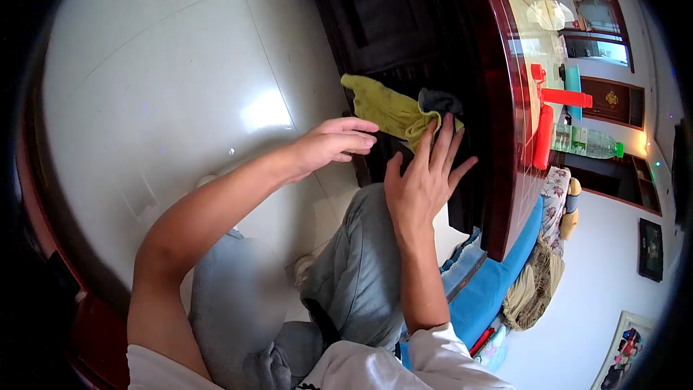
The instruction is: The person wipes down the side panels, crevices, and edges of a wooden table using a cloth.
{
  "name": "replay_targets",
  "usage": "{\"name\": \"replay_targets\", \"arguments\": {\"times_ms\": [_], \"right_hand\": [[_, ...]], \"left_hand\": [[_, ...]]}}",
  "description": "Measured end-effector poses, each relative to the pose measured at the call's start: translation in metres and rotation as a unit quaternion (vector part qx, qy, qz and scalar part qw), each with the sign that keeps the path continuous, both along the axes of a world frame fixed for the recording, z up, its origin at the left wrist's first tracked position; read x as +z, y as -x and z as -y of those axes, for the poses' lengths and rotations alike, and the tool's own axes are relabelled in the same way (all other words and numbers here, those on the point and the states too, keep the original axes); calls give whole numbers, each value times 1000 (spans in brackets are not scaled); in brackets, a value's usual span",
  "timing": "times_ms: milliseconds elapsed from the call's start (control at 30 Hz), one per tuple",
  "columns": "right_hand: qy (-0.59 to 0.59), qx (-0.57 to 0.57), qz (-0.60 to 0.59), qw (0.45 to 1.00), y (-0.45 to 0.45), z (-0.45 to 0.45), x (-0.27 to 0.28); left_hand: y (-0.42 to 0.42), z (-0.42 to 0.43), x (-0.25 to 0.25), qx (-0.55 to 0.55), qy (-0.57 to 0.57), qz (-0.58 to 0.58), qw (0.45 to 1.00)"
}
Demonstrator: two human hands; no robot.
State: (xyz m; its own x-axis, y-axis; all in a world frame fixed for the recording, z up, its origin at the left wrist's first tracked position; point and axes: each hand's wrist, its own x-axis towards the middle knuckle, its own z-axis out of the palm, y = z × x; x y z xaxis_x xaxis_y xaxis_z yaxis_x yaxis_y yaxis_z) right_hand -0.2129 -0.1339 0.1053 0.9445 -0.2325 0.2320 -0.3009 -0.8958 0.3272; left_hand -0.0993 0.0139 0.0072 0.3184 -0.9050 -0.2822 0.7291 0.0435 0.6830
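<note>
A yellow-green cloth [386, 110] lies against the dark wooden furniture, with a dark grey cloth piece [439, 100] at its right end. My right hand [424, 173] has its fingers spread, the fingertips at the edge of the yellow cloth near the grey piece. To the left, my left hand [336, 146] hovers beside the cloth's lower edge, fingers stretched out and somewhat apart, holding nothing visible. Whether the right fingertips press on the cloth or only overlap it in view, I cannot tell.
On the glossy tabletop [509, 43] at the right are a red tool [544, 126] and a plastic bottle [588, 141] with a green cap. Behind stands a blue-covered seat [498, 282] with clothes. Pale tiled floor [180, 50] spreads to the left.
</note>
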Motion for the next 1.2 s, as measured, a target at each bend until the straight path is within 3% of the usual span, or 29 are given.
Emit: {"name": "replay_targets", "arguments": {"times_ms": [167,367,533,633,767,867,967,1100,1200], "right_hand": [[27,73,50,996,-72,0,-8],[74,12,-15,997,-3,0,5],[14,60,30,998,-64,0,-4],[10,66,28,997,-58,-5,-1],[13,12,-63,998,-7,2,-11],[-21,80,12,996,-44,6,-24],[-137,-5,27,990,-82,-23,-22],[-147,-40,-15,988,-28,-16,-13],[-148,0,-9,989,-16,-9,-16]], "left_hand": [[3,4,-5,14,7,5,1000],[3,-2,-4,14,-1,0,1000],[1,-1,-6,22,8,-5,1000],[-1,-2,-12,28,10,-17,999],[-3,-11,-14,33,-14,-12,999],[-4,-13,-20,35,-12,-25,999],[-7,-13,-22,31,-4,-32,999],[-6,-11,-22,33,-12,-31,999],[-9,-4,-24,38,-8,-32,999]]}}
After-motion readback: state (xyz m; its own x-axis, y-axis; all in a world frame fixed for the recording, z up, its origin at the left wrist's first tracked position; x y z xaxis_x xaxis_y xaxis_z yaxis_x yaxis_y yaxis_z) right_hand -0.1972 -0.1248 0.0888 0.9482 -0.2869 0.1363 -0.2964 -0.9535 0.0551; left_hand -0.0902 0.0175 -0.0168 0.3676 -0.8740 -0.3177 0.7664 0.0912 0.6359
